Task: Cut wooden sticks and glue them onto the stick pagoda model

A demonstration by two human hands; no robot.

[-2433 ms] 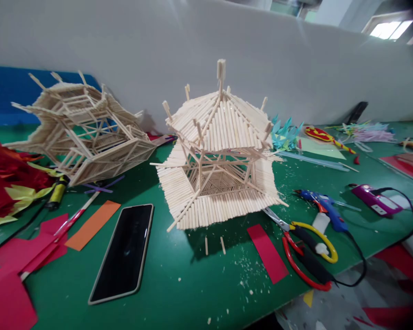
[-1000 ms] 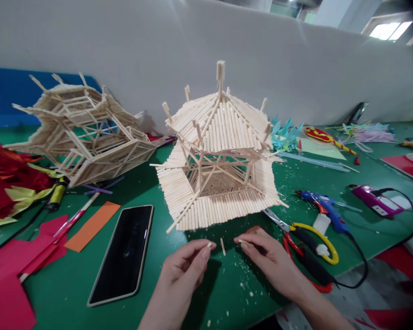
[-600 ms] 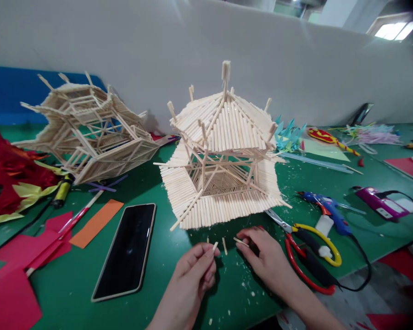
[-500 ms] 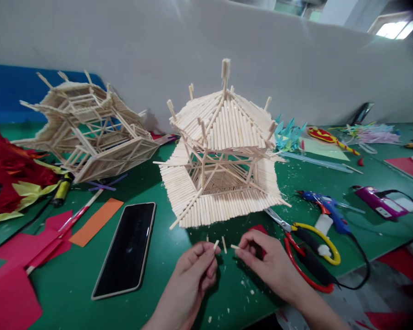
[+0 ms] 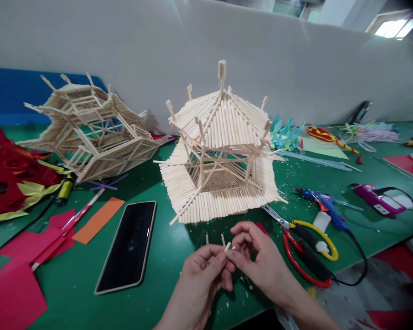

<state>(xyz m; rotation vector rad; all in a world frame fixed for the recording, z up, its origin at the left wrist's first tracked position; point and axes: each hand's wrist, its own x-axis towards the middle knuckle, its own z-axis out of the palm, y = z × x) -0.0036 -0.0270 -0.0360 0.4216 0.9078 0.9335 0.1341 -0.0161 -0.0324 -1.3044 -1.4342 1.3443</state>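
Observation:
My left hand [image 5: 203, 277] and my right hand [image 5: 258, 261] meet near the front edge of the green table [image 5: 165, 284]. Both pinch small wooden stick pieces [image 5: 227, 246] held tip to tip between their fingertips. Just beyond them two short sticks [image 5: 222, 239] lie on the table. Behind those stands a pagoda-shaped model of wooden sticks [image 5: 220, 156]. A second stick model [image 5: 89, 130] lies tipped on its side at the left.
A black phone [image 5: 128, 245] lies left of my hands. Red-and-yellow scissors [image 5: 304, 243], a blue glue gun [image 5: 325, 211] and a purple device with a cable [image 5: 378, 201] lie to the right. Red and orange paper pieces [image 5: 30, 247] cover the left. A grey partition [image 5: 192, 50] stands behind.
Both hands came into view from below, each pinching a small stick. They have since drawn together and nearer to me until the fingertips meet.

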